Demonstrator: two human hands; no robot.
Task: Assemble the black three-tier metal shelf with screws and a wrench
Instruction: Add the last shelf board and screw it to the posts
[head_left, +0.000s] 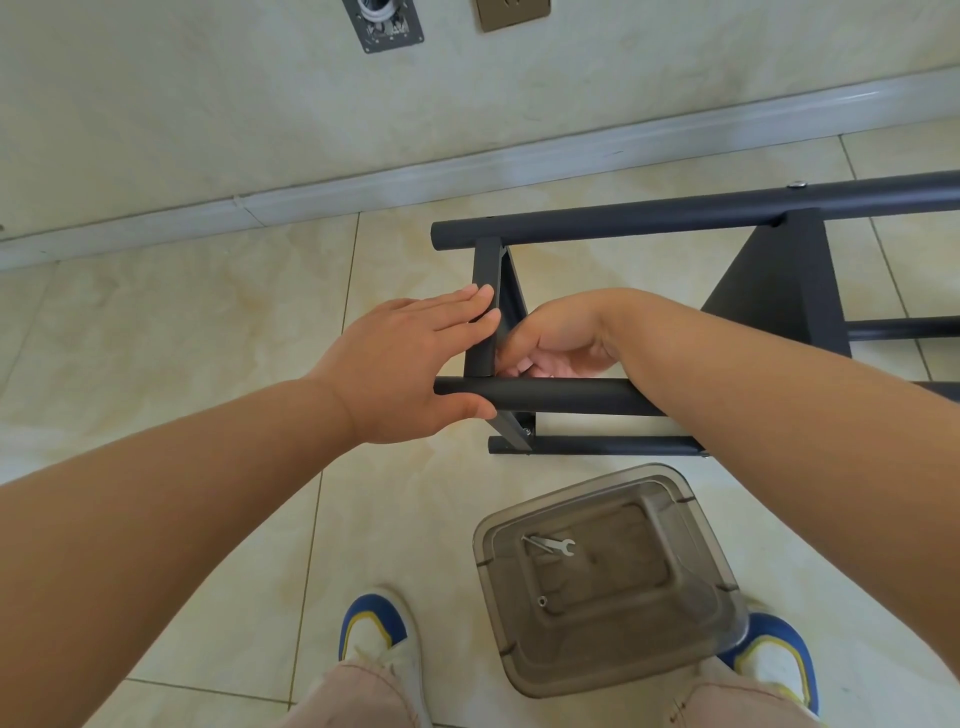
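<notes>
A room in a home or flat, seen at floor level: glossy cream floor tiles (208, 338) with thin grout lines run up to a pale skirting board (467, 166), above which the cream wall (208, 104) carries a bronze socket plate (511, 13) and an open wiring box (384, 23)

Glossy cream marbled floor tiles (182, 322), thin grout lines. Pale wall (208, 104), grey baseboard (363, 179). Open wall box (383, 23), bronze socket plate (511, 13). Soft, even light.

Blue-and-white shoes (375, 631) on cream floor tiles (208, 322); brass wall outlet (511, 13) above.
</notes>
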